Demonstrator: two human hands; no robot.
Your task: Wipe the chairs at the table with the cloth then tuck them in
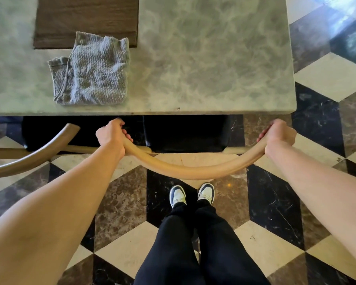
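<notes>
Fingers of left hand [111,136] and right hand [280,136] curled tight round chair backrest [193,171] ends; black seat [185,132] under table [214,68], cloth [93,70] on table.

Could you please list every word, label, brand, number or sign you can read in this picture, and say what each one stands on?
None: no readable text shows anywhere in the head view.
The grey cloth, the brown placemat and the marble table bear no print.
The curved chair back, gripped by the left hand and the right hand, shows no label.
The shoes show no legible brand.
</notes>
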